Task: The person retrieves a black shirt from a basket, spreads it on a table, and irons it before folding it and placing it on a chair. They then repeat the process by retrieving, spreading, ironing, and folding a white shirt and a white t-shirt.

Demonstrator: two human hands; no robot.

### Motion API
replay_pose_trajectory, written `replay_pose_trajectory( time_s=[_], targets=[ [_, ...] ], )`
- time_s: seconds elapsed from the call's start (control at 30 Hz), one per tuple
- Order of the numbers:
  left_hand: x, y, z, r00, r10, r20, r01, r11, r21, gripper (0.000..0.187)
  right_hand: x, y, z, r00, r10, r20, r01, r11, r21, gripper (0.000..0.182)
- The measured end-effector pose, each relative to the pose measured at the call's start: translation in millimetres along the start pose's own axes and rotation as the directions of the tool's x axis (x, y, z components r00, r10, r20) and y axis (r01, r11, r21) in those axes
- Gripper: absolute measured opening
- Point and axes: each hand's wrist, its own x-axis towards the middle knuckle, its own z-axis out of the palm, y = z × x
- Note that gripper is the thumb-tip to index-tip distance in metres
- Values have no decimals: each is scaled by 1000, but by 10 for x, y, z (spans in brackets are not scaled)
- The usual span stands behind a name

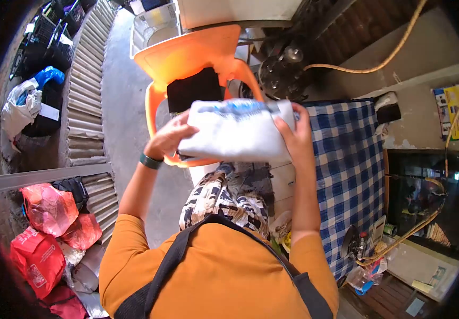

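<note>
Both of my hands hold a white folded package (pixel 237 133) with blurred blue marks along its top, in front of my body. My left hand (pixel 171 135) grips its left end, with a dark band on the wrist. Around its right end are the fingers of my right hand (pixel 297 130). Just beyond the package stands an orange plastic chair (pixel 189 53), with a black cloth or pad (pixel 195 90) on it. The package hides part of the chair's seat.
A blue-and-white checked cloth (pixel 343 181) covers a surface at my right. Red bags (pixel 37 260) lie at the lower left. Behind the chair is a clear plastic container (pixel 155 29). A yellow hose (pixel 367 70) runs across the upper right.
</note>
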Motion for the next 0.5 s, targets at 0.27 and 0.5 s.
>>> replay_pose_trajectory(
  time_s=[0.27, 0.5],
  targets=[
    [15, -745, -1418, 918, 194, -346, -125, 969, 211, 83, 764, 1647, 1091, 990, 90, 111, -109, 979, 171, 46],
    [-166, -2714, -1963, 633, -162, -757, 335, 939, 80, 52, -256, 3184, 956, 940, 301, -160, -327, 930, -171, 32]
  ],
)
